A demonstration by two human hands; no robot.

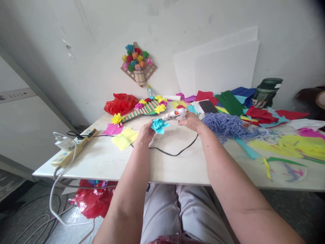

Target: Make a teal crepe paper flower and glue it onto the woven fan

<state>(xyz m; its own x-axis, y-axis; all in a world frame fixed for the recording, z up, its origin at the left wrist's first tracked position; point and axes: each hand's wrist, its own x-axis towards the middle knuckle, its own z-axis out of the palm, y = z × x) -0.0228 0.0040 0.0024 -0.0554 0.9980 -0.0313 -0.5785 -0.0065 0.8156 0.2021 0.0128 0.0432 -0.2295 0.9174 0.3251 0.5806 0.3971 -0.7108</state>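
Note:
A blue crepe-paper flower (159, 125) is pinched in the fingers of my left hand (146, 133), above the white table. My right hand (190, 121) grips a white glue gun (175, 114), whose nozzle end points left, close to the flower. Whether the tip touches the paper I cannot tell. Just behind both hands lies a green and wooden-striped guitar-shaped craft (142, 110), trimmed with yellow, red, pink and blue paper flowers. Yellow paper squares (124, 138) rest to the left of my left hand.
A power strip (73, 149) with plugs sits at the table's left edge. A black cord (175, 155) loops below my hands. Purple yarn (225, 125), coloured paper (231, 102), a phone (207, 106) and a dark green bottle (267, 92) crowd the right. A red plastic bag (120, 103) lies at back left.

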